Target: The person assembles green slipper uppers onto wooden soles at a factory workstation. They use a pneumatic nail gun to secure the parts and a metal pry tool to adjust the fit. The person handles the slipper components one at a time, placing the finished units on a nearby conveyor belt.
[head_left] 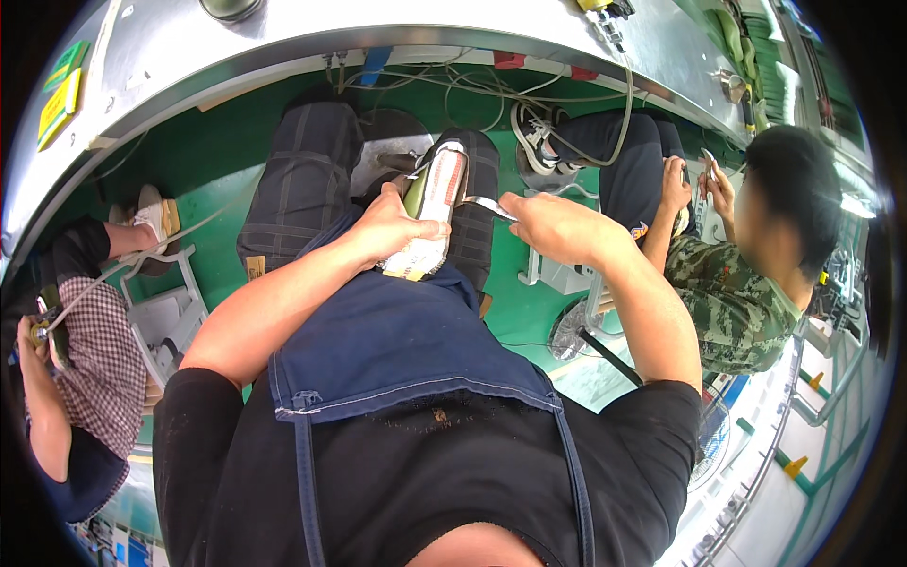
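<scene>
A shoe (441, 203) lies lengthwise over my lap between my thighs, its underside up. That underside is whitish with a reddish printed patch, and an olive-green side shows along the left. My left hand (402, 227) is closed around the shoe from the left, the thumb pressed across its underside. In my right hand (548, 225) is a shiny, curved metal hand tool (490, 206); its far end meets the shoe's right edge. The fingers cover its handle, so its exact kind cannot be made out.
A metal workbench (283, 49) curves across the front, with cables (472, 85) hanging below its edge. At right sits a co-worker in a camouflage shirt (732, 302), both hands at work. Another person in a checked apron (102, 331) sits at left.
</scene>
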`<state>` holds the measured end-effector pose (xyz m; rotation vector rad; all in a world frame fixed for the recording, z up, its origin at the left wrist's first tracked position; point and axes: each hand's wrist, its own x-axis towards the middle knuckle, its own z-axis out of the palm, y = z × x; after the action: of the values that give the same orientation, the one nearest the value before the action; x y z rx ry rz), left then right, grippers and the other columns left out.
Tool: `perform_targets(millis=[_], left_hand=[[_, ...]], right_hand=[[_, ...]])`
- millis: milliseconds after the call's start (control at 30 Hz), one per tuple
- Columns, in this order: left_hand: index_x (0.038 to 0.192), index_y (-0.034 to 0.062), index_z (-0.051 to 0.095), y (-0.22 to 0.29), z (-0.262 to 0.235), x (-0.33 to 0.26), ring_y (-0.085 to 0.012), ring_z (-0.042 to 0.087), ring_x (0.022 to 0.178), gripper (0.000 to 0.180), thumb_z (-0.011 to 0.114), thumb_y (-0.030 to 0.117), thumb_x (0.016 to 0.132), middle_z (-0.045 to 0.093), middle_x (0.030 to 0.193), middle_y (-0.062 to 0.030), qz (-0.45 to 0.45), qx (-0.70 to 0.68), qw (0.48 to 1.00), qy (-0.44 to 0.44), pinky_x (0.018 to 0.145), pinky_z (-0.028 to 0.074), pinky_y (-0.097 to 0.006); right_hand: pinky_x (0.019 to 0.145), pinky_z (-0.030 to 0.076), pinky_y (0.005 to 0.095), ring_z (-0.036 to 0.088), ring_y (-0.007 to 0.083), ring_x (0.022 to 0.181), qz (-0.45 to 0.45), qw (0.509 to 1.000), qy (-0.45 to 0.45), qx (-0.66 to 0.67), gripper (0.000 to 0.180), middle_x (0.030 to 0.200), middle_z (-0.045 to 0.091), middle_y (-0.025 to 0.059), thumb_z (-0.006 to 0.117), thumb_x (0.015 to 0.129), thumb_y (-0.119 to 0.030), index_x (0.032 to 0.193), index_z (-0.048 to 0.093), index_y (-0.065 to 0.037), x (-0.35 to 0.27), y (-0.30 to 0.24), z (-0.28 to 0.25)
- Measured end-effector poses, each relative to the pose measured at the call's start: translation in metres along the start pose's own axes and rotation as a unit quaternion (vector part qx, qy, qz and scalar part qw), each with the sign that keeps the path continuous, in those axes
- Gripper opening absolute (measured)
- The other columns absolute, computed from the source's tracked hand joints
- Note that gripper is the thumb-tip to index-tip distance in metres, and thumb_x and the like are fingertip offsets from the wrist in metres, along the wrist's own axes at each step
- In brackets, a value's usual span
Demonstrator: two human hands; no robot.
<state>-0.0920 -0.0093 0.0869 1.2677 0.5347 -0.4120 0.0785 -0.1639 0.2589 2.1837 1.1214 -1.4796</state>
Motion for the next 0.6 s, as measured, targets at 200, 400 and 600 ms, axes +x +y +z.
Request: perform_targets(millis=[200, 400, 600], left_hand=[[0.131, -0.0174, 0.040, -0.006, 0.001, 0.004, -0.0303, 0.070, 0.112, 0.086, 0.093, 0.028, 0.079, 0.063, 0.122, -0.0291, 0.011, 0.003, 1.000, 0.006, 0.093, 0.058, -0.038], [0.132, -0.0177, 0.039, -0.013, 0.000, 0.007, -0.0295, 0.071, 0.110, 0.087, 0.093, 0.027, 0.080, 0.063, 0.122, -0.0286, 0.006, -0.006, 1.000, 0.001, 0.092, 0.059, -0.037], [0.131, -0.0174, 0.040, -0.003, 0.000, -0.001, -0.0294, 0.071, 0.109, 0.088, 0.094, 0.028, 0.079, 0.064, 0.121, -0.0282, 0.004, -0.010, 1.000, 0.004, 0.091, 0.060, -0.037]], right_hand=[[0.083, 0.054, 0.0556, 0.071, 0.0476, 0.099, -0.006, 1.000, -0.002, -0.014, 0.029, 0.099, 0.073, 0.0292, 0.057, 0.104, -0.010, 0.129, 0.057, 0.005, -0.001, -0.010, -0.007], [0.080, 0.052, 0.0563, 0.070, 0.0475, 0.094, -0.040, 0.998, 0.026, -0.038, 0.026, 0.090, 0.071, 0.0275, 0.057, 0.105, -0.012, 0.126, 0.054, 0.003, 0.006, -0.003, 0.000], [0.083, 0.053, 0.0558, 0.070, 0.0459, 0.100, -0.038, 0.996, 0.023, -0.072, 0.025, 0.096, 0.072, 0.0270, 0.056, 0.103, -0.010, 0.124, 0.056, 0.004, 0.010, -0.011, 0.000]])
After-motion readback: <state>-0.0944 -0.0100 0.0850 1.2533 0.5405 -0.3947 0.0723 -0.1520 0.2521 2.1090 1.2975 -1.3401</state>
